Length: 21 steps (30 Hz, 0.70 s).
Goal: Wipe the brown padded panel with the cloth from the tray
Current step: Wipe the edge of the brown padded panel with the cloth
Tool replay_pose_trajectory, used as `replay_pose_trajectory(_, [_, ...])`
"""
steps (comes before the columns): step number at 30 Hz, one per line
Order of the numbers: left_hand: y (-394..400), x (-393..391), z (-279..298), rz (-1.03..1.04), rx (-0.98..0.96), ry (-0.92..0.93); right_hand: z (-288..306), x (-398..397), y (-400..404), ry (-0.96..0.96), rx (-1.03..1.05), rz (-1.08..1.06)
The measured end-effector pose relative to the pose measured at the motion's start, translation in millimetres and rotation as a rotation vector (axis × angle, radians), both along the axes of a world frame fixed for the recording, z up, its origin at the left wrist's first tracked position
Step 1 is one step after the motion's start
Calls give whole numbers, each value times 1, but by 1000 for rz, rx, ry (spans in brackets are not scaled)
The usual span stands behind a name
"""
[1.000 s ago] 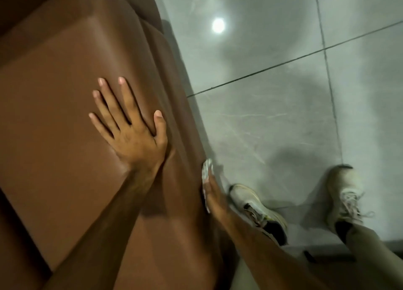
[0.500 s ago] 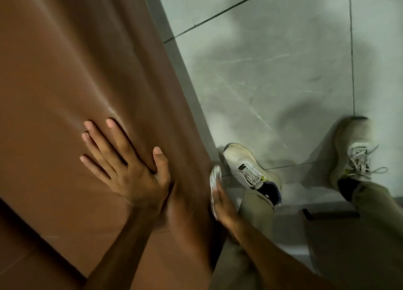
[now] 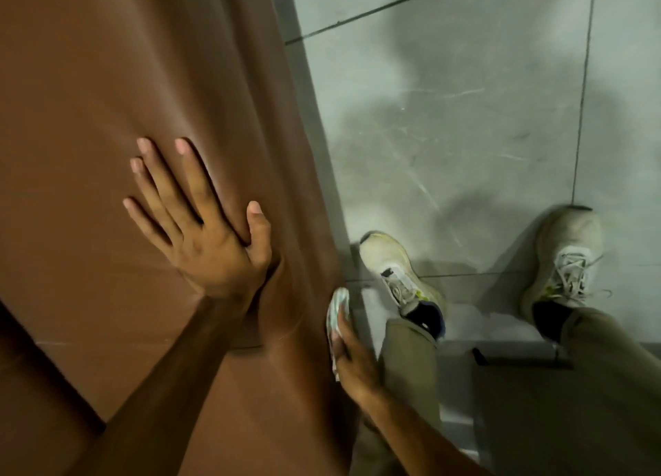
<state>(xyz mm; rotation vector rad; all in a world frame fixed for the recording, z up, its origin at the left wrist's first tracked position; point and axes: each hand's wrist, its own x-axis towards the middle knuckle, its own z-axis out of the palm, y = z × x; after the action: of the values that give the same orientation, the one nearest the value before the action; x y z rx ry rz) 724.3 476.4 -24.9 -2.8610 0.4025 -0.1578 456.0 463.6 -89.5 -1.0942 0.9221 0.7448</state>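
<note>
The brown padded panel [image 3: 107, 82] fills the left half of the head view, its right side face dropping toward the floor. My left hand [image 3: 204, 232] lies flat on its top, fingers spread, thumb near the right edge. My right hand [image 3: 352, 361] presses a small whitish cloth [image 3: 337, 309] against the panel's right side face, low down. Most of the cloth is hidden between my palm and the panel.
Grey tiled floor [image 3: 465, 117] lies to the right of the panel. My two feet in pale sneakers, one [image 3: 400, 278] close to the panel's side and the other [image 3: 565, 261] further right, stand on it. A dark low edge [image 3: 518, 359] runs between my legs.
The view has tilted down and closed in. My right hand with the cloth has slid along the panel's side face. My left hand stays flat on top.
</note>
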Motion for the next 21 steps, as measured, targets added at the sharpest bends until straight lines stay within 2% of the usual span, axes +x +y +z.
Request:
replay_pose_trajectory(2, [2,-1,-1,4,-18,-4,14,0,-8,2,11,65])
replay_pose_trajectory(6, [9,-5,-3,-21,-37,0,-6,58,-26,-359,-69,53])
replay_pose_trajectory(7, [10,-5,-4,-19,-43,8,-19,69,-25,-388,-89,24])
replay_pose_trajectory(9, [10,-4,-4,-5,-52,8,-34,73,-17,-319,-85,-52])
replay_pose_trajectory(12, [3,-2,1,2,-46,-11,-24,37,-4,-137,69,-171])
replay_pose_trajectory(15, [-1,-3,4,7,-40,-16,2,20,-6,-149,98,-152])
replay_pose_trajectory(18, [2,-2,1,8,-29,-8,-5,82,-19,-230,25,-101])
replay_pose_trajectory(21, [4,-1,-2,3,-36,-12,-49,150,-34,-223,-38,-153])
